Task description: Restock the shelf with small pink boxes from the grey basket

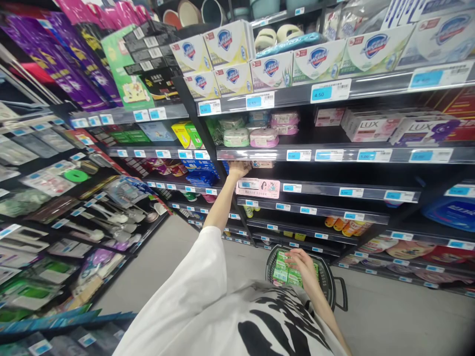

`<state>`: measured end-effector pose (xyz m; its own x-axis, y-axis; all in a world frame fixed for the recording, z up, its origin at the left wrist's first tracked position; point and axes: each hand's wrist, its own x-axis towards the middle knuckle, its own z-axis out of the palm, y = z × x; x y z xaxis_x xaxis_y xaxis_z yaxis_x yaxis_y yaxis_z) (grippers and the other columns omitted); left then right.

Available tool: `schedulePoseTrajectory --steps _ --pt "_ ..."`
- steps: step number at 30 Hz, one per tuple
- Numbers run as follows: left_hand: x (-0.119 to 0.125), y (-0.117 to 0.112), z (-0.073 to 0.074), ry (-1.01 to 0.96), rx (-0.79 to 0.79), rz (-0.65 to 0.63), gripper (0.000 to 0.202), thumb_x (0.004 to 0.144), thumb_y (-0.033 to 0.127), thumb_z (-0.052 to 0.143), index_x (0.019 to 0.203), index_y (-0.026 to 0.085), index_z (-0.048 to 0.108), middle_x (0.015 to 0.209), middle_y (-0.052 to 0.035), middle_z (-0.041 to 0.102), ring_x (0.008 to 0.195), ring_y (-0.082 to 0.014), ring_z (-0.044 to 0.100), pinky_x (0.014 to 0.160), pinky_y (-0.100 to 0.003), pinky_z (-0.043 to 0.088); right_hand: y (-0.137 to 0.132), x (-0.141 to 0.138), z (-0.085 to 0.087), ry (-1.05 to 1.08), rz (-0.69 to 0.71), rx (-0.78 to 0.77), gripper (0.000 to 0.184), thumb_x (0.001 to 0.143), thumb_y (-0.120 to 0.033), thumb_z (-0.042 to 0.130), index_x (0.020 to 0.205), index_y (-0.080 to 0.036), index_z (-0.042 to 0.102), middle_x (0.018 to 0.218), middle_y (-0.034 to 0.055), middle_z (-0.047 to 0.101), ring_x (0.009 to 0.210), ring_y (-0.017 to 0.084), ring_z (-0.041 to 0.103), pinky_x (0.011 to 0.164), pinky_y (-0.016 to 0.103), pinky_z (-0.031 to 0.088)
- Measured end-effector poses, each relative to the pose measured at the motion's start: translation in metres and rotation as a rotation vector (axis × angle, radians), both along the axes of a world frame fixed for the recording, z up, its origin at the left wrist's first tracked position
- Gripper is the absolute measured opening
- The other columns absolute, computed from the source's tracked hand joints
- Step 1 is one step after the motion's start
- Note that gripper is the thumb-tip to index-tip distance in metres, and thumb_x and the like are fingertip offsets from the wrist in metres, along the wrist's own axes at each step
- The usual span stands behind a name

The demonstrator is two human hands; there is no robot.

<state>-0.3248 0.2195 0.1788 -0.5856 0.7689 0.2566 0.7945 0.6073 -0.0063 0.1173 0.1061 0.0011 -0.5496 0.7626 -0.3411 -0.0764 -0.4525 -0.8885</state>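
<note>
While left hand (239, 169) reaches into shelf (334, 174) above basket (327, 278), step looks like handling small box (262, 164) there; fingers hidden, grip can't be told. Right hand (303, 264) loosely open over green packs (281, 274) inside basket. Next move probably calls for keeping knuckles clear of shelf overhead. Readable above basket: "LUX" on cartons (374, 126), "4.50" on price tag (330, 92).

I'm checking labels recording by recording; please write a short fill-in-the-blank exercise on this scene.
1. The outstretched hand, reaching into the shelf, is the person's ____ one.
2. Most packs in the basket are ____.
3. The person's sleeve is ____.
4. The brand on the pink-and-white boxes is ____.

Missing words: left; green; white; LUX.
</note>
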Motion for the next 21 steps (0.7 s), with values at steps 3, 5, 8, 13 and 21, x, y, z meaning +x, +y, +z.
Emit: schedulePoseTrajectory --steps 3,5,8,13,21 --pt "0.001 0.000 0.000 0.001 0.031 -0.004 0.053 0.096 0.055 0.048 0.119 0.012 0.070 0.125 -0.0203 0.071 0.123 -0.0380 0.061 0.112 -0.050 0.038 0.001 -0.003 0.002 0.004 0.002 -0.002 0.051 0.063 -0.061 0.088 0.088 -0.022 0.066 0.095 0.0097 0.080 0.078 0.027 0.074 0.070 0.034 0.056" --pt "0.001 0.000 0.000 0.001 0.049 -0.010 0.054 0.096 0.055 0.050 0.124 0.013 0.068 0.127 -0.0201 0.070 0.125 -0.0378 0.060 0.113 -0.051 0.037 0.003 -0.004 0.003 0.008 0.001 0.000 0.052 0.062 -0.061 0.089 0.087 -0.022 0.066 0.095 0.0101 0.080 0.078 0.027 0.074 0.070 0.034 0.056" --pt "0.001 0.000 -0.002 -0.005 0.066 -0.007 0.054 0.095 0.054 0.051 0.124 0.012 0.068 0.125 -0.0208 0.071 0.123 -0.0377 0.061 0.113 -0.052 0.036 0.004 -0.004 0.002 0.009 0.003 0.007 0.051 0.063 -0.061 0.089 0.088 -0.023 0.067 0.097 0.0104 0.080 0.079 0.027 0.074 0.072 0.035 0.056" --pt "0.004 0.000 -0.006 -0.001 0.093 -0.009 0.052 0.096 0.054 0.051 0.115 0.011 0.072 0.117 -0.0213 0.073 0.119 -0.0379 0.063 0.113 -0.053 0.036 0.004 -0.002 0.004 -0.020 0.023 0.014 0.049 0.062 -0.063 0.088 0.085 -0.025 0.067 0.096 0.0080 0.080 0.078 0.027 0.074 0.073 0.037 0.057" --pt "0.012 0.002 -0.009 0.009 0.150 -0.018 0.048 0.101 0.045 0.043 0.112 0.010 0.073 0.114 -0.0203 0.074 0.116 -0.0325 0.065 0.114 -0.045 0.037 0.001 0.000 -0.003 -0.053 0.018 0.011 0.045 0.061 -0.064 0.087 0.081 -0.028 0.068 0.093 0.0036 0.080 0.081 0.029 0.075 0.071 0.036 0.056"
